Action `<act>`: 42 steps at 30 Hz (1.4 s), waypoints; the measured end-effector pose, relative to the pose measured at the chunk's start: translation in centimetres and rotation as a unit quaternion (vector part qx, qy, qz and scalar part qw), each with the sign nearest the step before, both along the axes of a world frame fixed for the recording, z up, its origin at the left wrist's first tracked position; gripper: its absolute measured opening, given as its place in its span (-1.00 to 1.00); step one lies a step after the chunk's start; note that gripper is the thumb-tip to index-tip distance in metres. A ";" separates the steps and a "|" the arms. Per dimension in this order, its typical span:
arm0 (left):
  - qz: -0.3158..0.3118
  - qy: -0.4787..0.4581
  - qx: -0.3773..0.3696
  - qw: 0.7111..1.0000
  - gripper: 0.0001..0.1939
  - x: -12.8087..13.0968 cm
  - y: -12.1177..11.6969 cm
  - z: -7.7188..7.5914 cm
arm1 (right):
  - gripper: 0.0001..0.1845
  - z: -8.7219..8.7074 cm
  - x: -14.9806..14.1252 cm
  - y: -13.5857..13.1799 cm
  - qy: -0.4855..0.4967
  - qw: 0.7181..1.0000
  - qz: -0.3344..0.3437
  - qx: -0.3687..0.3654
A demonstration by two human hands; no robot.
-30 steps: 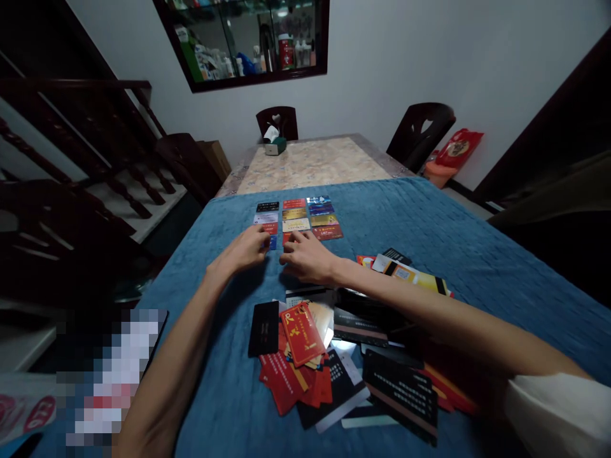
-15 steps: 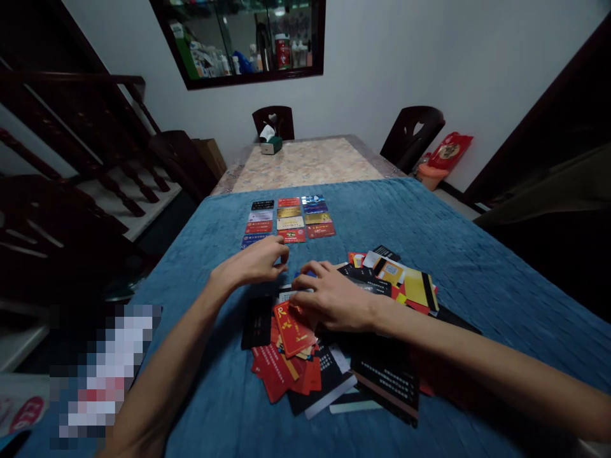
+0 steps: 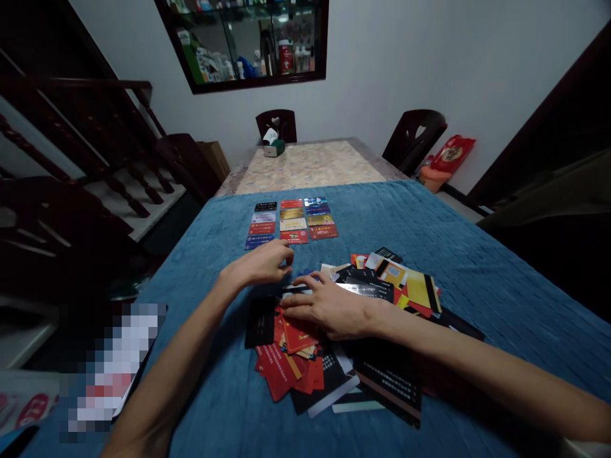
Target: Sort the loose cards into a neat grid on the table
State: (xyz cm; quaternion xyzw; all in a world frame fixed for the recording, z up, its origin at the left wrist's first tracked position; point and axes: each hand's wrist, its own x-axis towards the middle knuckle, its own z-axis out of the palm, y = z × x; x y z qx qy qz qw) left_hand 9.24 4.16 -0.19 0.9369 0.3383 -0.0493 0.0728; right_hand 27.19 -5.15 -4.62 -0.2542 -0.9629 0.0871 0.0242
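Observation:
A loose pile of cards (image 3: 382,381), red, black and yellow, lies on the blue cloth in front of me. My right hand (image 3: 334,308) rests flat on the pile's near-left part, fingers stretched left over a red card (image 3: 298,337). My left hand (image 3: 262,264) sits just beyond the pile's far-left edge, fingers curled with the tips together. What is under those tips is hidden. Farther off, a neat grid of cards (image 3: 292,222) lies face up in three columns.
The blue cloth (image 3: 477,254) covers the near half of a long table (image 3: 310,165). A tissue box (image 3: 274,146) stands at the far end, with dark chairs (image 3: 415,137) around it. A stair railing (image 3: 71,146) runs at left. A red bag (image 3: 453,152) sits at right.
Both hands have drawn back from the grid's near row to the pile. My right hand has settled lower on the cards, and the left stays beside the pile's far edge.

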 end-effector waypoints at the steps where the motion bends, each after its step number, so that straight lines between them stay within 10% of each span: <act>1: -0.001 -0.001 -0.001 1.000 -0.88 0.0 0.0 -0.1 | -0.32 -0.1 0.1 0.0 0.003 1.000 -0.007 0.001; 42: -0.034 0.000 -0.105 0.994 -0.83 0.4 -1.1 -0.7 | -0.54 -0.8 2.4 2.2 0.002 0.990 -0.142 0.019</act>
